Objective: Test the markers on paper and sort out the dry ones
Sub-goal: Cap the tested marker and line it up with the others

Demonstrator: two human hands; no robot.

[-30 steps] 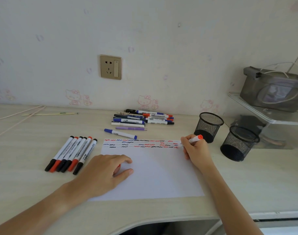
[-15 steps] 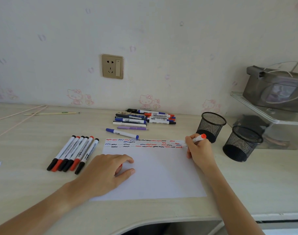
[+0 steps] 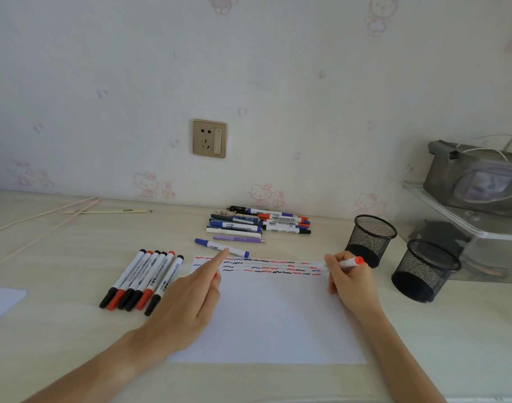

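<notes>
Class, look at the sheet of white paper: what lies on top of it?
On the paper are rows of red, blue and black squiggles, the left hand and the right hand, which holds a red marker. The hands cover whatever is beneath them.

Single head view, looking forward-down, close over desk [image 3: 74, 330].

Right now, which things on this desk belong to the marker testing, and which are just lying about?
Job: red marker in the right hand; paper; left hand; row of six markers; marker pile; two mesh cups.

Lying about: wall socket; grey pouch; chopsticks.
</notes>
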